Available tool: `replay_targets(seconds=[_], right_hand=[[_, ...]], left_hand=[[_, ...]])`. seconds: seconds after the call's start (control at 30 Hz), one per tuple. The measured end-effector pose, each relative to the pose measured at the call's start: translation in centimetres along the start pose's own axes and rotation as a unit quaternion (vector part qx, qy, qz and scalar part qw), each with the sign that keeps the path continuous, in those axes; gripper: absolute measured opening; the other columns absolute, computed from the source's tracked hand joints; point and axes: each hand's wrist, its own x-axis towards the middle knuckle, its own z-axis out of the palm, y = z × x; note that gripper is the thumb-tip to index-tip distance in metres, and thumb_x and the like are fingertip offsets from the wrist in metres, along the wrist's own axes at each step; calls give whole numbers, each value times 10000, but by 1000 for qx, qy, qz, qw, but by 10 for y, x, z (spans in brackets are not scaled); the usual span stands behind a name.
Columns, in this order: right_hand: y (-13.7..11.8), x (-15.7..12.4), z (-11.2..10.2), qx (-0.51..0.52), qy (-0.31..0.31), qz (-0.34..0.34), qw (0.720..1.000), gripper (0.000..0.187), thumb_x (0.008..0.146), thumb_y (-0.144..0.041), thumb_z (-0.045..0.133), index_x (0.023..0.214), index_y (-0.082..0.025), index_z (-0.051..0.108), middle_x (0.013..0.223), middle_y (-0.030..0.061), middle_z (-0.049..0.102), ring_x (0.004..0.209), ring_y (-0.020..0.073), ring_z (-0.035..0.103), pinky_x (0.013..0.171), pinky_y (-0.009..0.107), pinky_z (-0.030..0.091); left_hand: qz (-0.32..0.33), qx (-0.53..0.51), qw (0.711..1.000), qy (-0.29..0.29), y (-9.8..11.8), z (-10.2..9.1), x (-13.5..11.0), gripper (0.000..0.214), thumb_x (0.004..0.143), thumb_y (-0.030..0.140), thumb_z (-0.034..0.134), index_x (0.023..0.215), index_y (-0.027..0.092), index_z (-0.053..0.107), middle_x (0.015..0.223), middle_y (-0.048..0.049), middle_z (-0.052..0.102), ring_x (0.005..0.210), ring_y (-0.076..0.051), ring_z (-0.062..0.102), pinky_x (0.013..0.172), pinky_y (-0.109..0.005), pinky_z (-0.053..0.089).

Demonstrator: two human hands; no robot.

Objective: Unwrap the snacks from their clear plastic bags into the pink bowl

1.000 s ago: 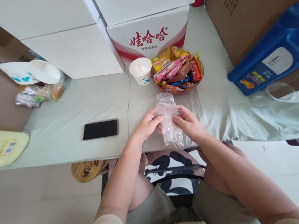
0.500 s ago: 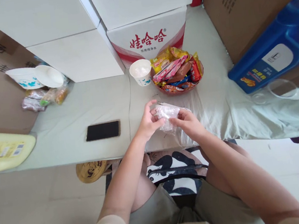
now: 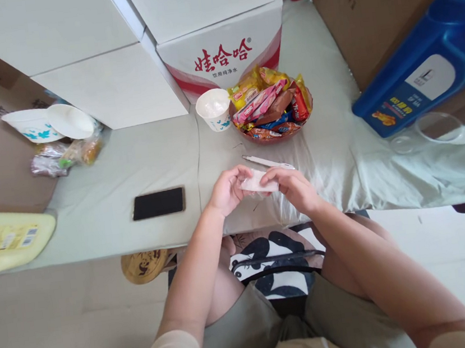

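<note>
Between my hands is a small whitish packet point(image 3: 254, 181) of what looks like clear crinkled plastic; its contents cannot be made out. My left hand point(image 3: 227, 191) pinches its left end with curled fingers. On the other side my right hand point(image 3: 294, 186) grips the right end, fingers laid over the top. Just beyond the packet lies a slim white pen-like tool point(image 3: 267, 162), close to my right fingers. Farther back stand a paper cup point(image 3: 213, 110) with a blue pattern, holding something clear, and a reddish bowl point(image 3: 272, 137) heaped with wrapped snacks point(image 3: 266, 102).
A black phone point(image 3: 158, 203) lies to the left. Tipped paper cups point(image 3: 70, 120) and small wrapped items point(image 3: 48, 160) are at the back left. A blue bottle point(image 3: 424, 80), a clear plastic cup point(image 3: 438, 127) and a yellow jug point(image 3: 7, 238) flank the cloth-covered table point(image 3: 108, 234).
The packet has been flattened and looks smaller, with my fingers drawn over it. The pen-like tool behind it shows more fully. The view has shifted slightly.
</note>
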Motion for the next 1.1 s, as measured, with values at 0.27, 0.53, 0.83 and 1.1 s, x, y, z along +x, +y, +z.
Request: replay_targets(seconds=[0.27, 0.53, 0.83, 1.1], right_hand=[[12, 8, 5, -98, 142, 71, 982, 279, 758, -436, 670, 909, -224, 570, 722, -21, 577, 619, 132, 502, 602, 283, 421], [17, 6, 10, 28, 26, 5, 999, 219, 817, -431, 635, 919, -238, 616, 879, 30, 697, 827, 192, 650, 819, 365, 520], [23, 33, 18, -50, 32, 56, 997, 202, 823, -375, 549, 946, -226, 608, 786, 10, 639, 691, 173, 618, 685, 326, 494], [7, 33, 22, -133, -43, 27, 990, 154, 866, -231, 494, 940, -224, 628, 670, -24, 595, 592, 150, 526, 613, 282, 387]], left_hand=[[193, 217, 945, 153, -14, -4, 2, 382, 661, 248, 827, 936, 224, 562, 981, -8, 593, 864, -134, 596, 780, -258, 488], [135, 260, 956, 9, -20, 4, -3, 367, 756, 367, 802, 1039, 214, 626, 1042, -67, 708, 960, -200, 676, 867, -329, 524], [231, 298, 843, 385, 10, -66, -5, 228, 743, 313, 752, 800, 213, 555, 739, 29, 585, 682, -122, 551, 681, -239, 422], [280, 604, 671, 327, 119, -49, 101, 240, 681, 67, 663, 729, 216, 481, 736, 4, 532, 750, -175, 518, 749, -293, 398]])
